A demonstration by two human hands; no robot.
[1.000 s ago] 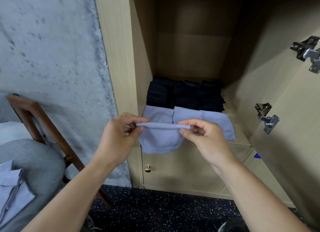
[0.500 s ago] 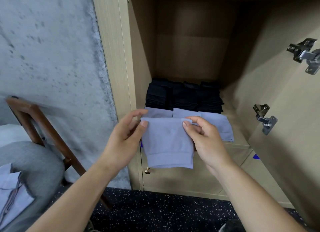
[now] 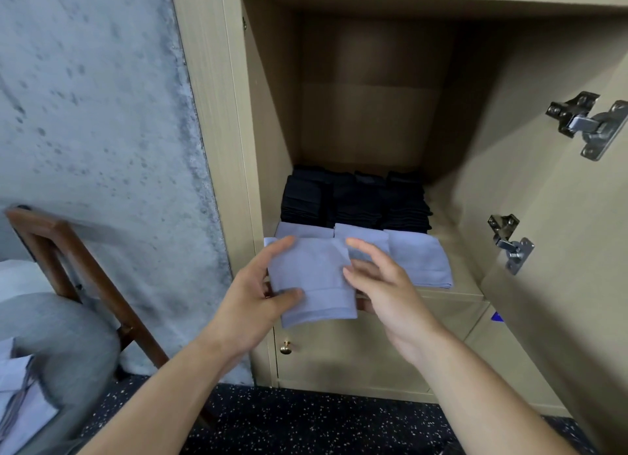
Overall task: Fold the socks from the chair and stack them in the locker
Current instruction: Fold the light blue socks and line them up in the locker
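Here the tall beige wooden locker [image 3: 373,114] stood open, its door cut off at the right edge. The brown wooden chair with grey cushion [image 3: 64,325] was blurred and cropped at the left, pale clothes on it hard to make out. Black folded socks [image 3: 353,199] sat at the back of the shelf, light blue folded socks [image 3: 418,260] in front. The left hand [image 3: 258,294] pinched the folded light blue sock [image 3: 312,281] just before the shelf edge; the right hand [image 3: 377,284], pinching a second ago, had spread its fingers, partly hidden beneath.
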